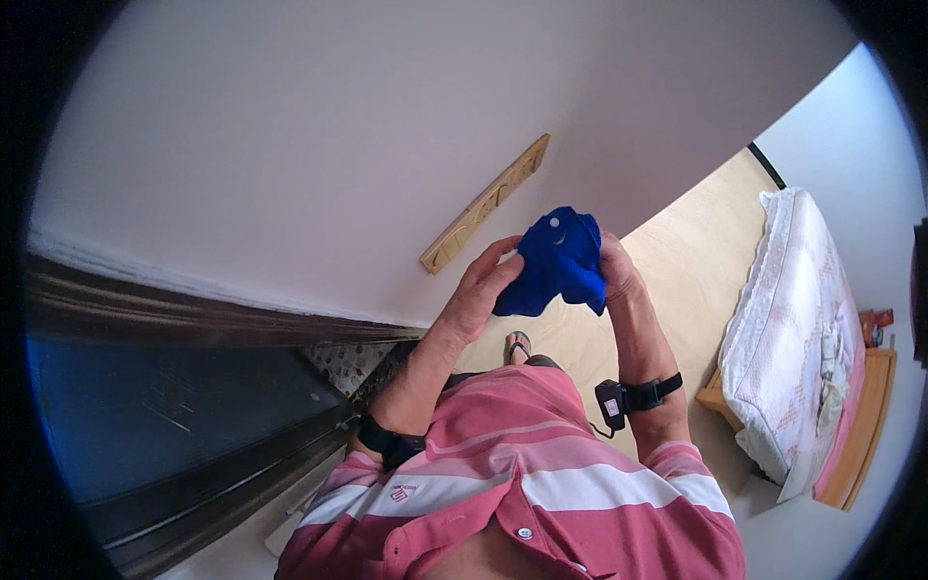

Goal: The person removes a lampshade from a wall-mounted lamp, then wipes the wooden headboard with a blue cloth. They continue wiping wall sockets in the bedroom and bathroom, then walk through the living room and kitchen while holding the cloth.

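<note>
Both of my hands hold up a piece of bright blue cloth (pixel 552 264) in front of my body. My left hand (pixel 478 286) pinches its left side, with the thumb on top. At the right edge, my right hand (pixel 617 270) grips the fabric; some of its fingers are hidden. Near the top of the cloth shows a white round spot (pixel 554 222), perhaps a button or snap, with a small pale mark below it. The cloth hangs loosely, and its lower edge is uneven.
A wooden strip (pixel 486 206) with carved or folded pieces is on the pale wall (pixel 326 145). To the left stands a dark door (pixel 188 406) in a dark frame. A bed (pixel 786 326) with a light quilted cover is at right on the beige floor (pixel 689 268).
</note>
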### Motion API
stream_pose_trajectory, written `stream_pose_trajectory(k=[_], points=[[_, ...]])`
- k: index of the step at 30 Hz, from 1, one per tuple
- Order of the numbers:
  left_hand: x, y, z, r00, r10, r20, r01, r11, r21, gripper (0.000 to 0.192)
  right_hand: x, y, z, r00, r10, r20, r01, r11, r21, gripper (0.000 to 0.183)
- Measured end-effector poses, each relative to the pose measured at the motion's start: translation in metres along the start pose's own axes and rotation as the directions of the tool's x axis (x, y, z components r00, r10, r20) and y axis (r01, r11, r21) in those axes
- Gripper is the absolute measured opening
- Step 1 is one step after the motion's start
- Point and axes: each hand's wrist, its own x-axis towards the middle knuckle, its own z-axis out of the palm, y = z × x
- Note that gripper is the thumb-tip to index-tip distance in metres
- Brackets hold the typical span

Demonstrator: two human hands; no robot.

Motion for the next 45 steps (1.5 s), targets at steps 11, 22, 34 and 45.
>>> stream_pose_trajectory(k=[11,22,34,45], points=[[-0.001,0.006,-0.014,0.999,-0.014,-0.048,0.007,0.99,-0.139,0.045,-0.021,0.006,-0.015,0.987,-0.076,-0.139,0.018,0.924,-0.382,0.051],[0.001,0.013,-0.017,0.998,-0.058,-0.04,0.045,0.965,-0.26,0.025,0.004,0.012,-0.005,0.935,-0.331,-0.126,0.167,0.726,-0.667,0.021],[0.015,-0.003,-0.009,0.964,0.107,-0.242,-0.164,0.96,-0.226,0.012,-0.01,0.027,-0.028,0.978,0.189,0.092,-0.186,0.982,-0.042,0.029],[0.042,-0.015,0.019,0.917,0.166,-0.363,-0.232,0.962,-0.145,0.017,0.013,0.029,-0.023,0.993,0.105,0.054,-0.105,0.994,0.002,0.029]])
